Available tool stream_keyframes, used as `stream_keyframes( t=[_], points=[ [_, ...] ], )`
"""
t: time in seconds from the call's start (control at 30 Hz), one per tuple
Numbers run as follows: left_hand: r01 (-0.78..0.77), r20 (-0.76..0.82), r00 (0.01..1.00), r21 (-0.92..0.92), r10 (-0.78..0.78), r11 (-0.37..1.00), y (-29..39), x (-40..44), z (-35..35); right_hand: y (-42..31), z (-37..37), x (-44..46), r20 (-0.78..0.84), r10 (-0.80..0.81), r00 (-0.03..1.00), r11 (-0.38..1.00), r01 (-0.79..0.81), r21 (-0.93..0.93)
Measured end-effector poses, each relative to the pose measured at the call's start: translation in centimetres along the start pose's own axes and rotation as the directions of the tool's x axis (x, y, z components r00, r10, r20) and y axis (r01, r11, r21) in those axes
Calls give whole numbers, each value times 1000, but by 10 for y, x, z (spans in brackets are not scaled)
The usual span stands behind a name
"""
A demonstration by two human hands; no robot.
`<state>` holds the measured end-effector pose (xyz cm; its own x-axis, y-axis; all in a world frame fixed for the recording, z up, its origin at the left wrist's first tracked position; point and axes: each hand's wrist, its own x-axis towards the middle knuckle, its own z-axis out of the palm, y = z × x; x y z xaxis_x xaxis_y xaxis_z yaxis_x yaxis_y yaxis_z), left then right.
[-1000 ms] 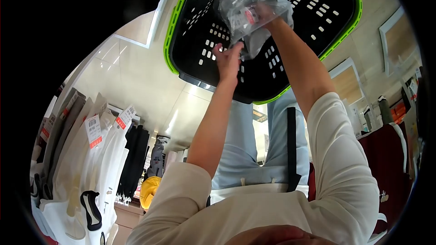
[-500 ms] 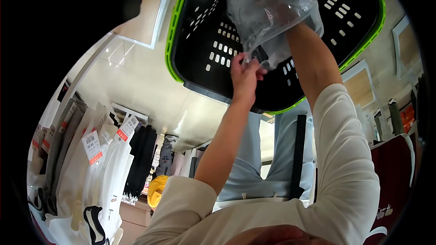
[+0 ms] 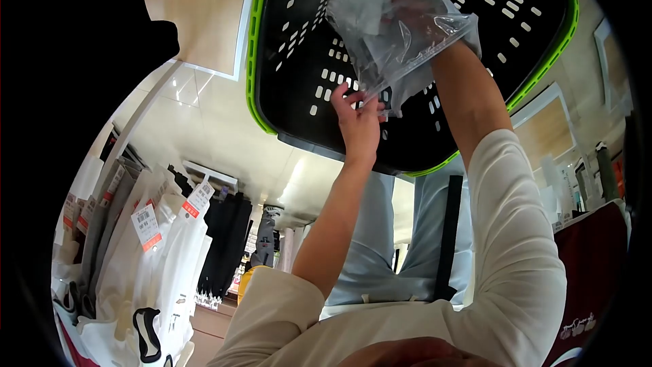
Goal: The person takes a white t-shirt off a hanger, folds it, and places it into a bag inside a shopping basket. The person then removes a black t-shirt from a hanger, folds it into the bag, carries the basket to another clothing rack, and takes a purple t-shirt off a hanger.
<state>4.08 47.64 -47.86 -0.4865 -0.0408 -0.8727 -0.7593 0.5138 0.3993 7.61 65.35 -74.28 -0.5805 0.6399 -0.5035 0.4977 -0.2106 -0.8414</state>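
A clear plastic bag point(image 3: 401, 47) with whitish material inside is held over a black basket with a green rim point(image 3: 252, 47). My left hand point(image 3: 360, 126) is closed on the bag's lower edge between thumb and fingers, some fingers raised. Through the film my right hand point(image 3: 411, 3) shows inside the bag, its fingers apart, reaching toward the upper part; the plastic blurs its outline. The bag's mouth edge crosses over my right wrist.
White garments with price tags point(image 3: 146, 228) hang at the lower left, beside black garments point(image 3: 224, 238). A dark red item point(image 3: 591, 272) is at the lower right. Wood-topped surfaces with white edges point(image 3: 197, 13) stand at the upper left and right.
My right hand has gone deeper into the bag, and the bag is spread wider. My left hand, spread below the bag earlier, has taken hold of its edge.
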Motion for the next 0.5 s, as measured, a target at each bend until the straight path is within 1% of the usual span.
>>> stream_keyframes(
  t=[0.03,0.07,0.13,0.17,0.2,0.27,0.3,0.33,0.4,0.43,0.5],
  points=[
    [70,79,994,50,-73,996,-7,5,-4,-1,4,1,1,103,995,995,-103,12],
    [63,96,993,40,-66,997,-8,4,-8,-3,9,0,-8,185,983,983,-185,4],
    [46,134,990,14,-48,999,0,-2,-13,-10,10,-11,-34,278,960,959,-279,-48],
    [45,107,993,-42,-40,998,6,-5,-15,-15,9,-19,-47,308,950,947,-311,-78],
    [23,32,999,-110,-20,994,14,-7,-14,-22,5,-28,-55,331,942,936,-335,-110],
    [28,7,1000,-129,-27,991,29,-4,-23,-35,0,-41,-80,379,922,905,-388,-175],
    [-24,52,998,-59,28,998,31,1,-32,-43,-4,-47,-94,397,913,889,-408,-205],
    [-60,54,997,6,59,998,37,3,-35,-52,-8,-52,-107,415,904,873,-428,-233],
    [-188,5,982,194,190,963,45,5,-37,-73,-20,-61,-122,432,894,849,-448,-281],
    [-258,28,964,336,264,906,45,11,-43,-90,-28,-68,-129,425,896,844,-443,-303],
    [-371,98,914,593,393,714,45,22,-50,-127,-49,-81,-160,371,915,844,-404,-353]
  ],
)
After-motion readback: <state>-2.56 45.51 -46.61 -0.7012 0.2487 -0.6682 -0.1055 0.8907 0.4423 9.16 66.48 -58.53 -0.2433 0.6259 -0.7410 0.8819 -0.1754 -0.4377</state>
